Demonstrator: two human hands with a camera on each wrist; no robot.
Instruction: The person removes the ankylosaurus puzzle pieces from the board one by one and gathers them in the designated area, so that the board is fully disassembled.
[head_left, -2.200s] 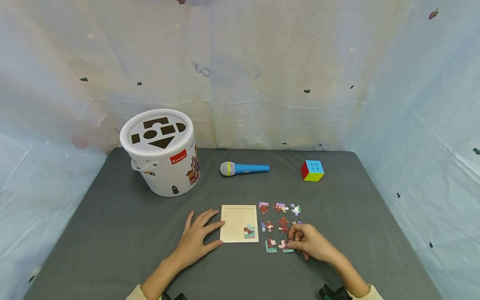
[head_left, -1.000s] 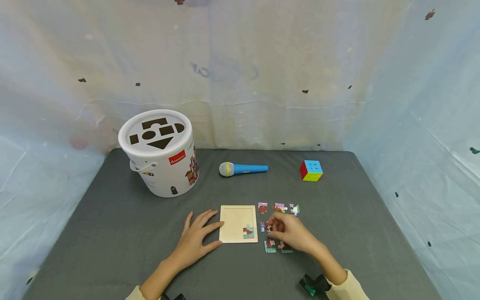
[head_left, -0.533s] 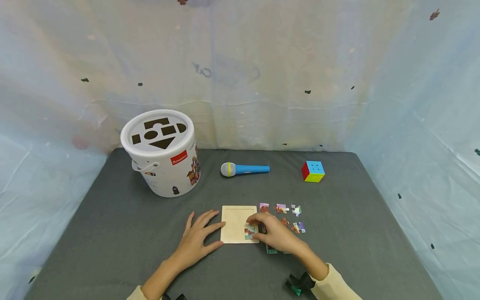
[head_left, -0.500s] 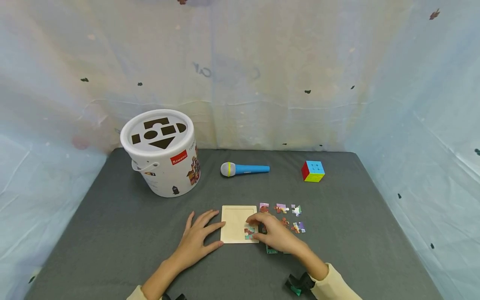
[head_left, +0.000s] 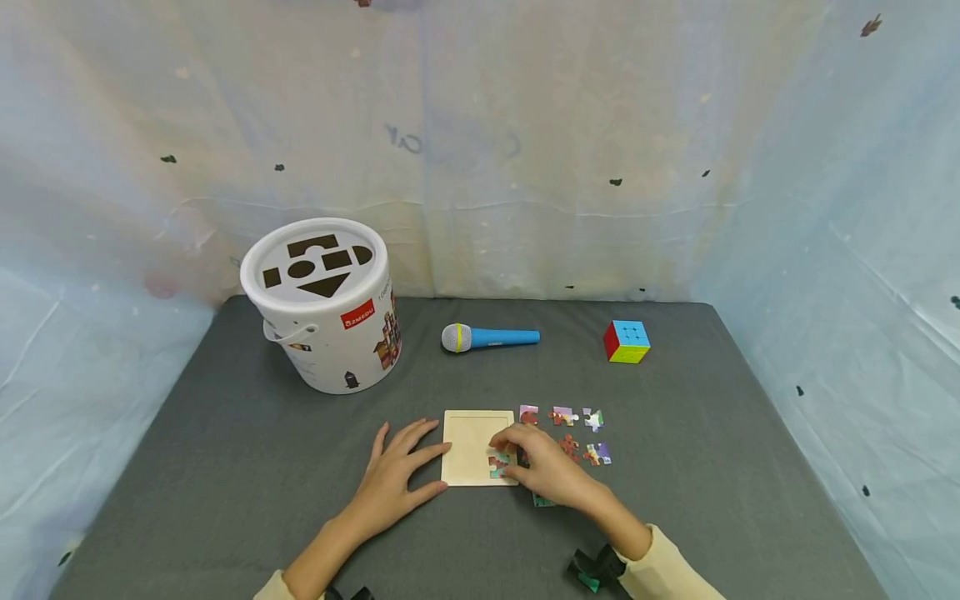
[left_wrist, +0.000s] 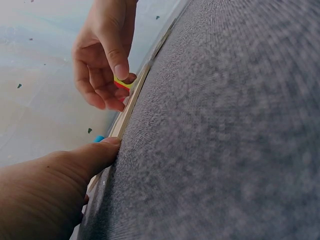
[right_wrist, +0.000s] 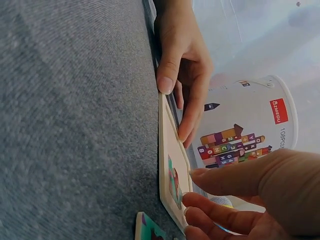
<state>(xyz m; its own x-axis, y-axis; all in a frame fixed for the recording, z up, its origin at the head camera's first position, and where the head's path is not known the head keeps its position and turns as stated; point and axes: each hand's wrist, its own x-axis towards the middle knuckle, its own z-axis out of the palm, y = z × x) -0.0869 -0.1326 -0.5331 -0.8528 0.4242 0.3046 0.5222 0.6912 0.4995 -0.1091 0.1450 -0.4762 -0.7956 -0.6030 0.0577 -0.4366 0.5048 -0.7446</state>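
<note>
A pale wooden puzzle board [head_left: 468,442] lies on the grey cloth. One jigsaw piece [head_left: 497,465], teal and brown, sits in its lower right corner. My left hand [head_left: 393,479] lies with spread fingers, thumb and index touching the board's left edge. Over the board's right side is my right hand [head_left: 551,467], fingers loosely bent, thumb and fingertips apart around the piece; in the right wrist view these fingertips [right_wrist: 187,198] are close beside it. I see no piece pinched between them. Loose jigsaw pieces [head_left: 597,454] lie right of the board, some hidden under the right hand.
A white lidded bucket [head_left: 322,350] with shaped holes stands at the back left. A blue toy microphone [head_left: 498,337] and a puzzle cube [head_left: 627,342] lie along the back. Pale plastic sheeting [head_left: 480,150] hangs around the table.
My right hand has moved left from the loose pieces to above the board's corner piece, then stayed nearly still for the last half second. My left hand has not moved.
</note>
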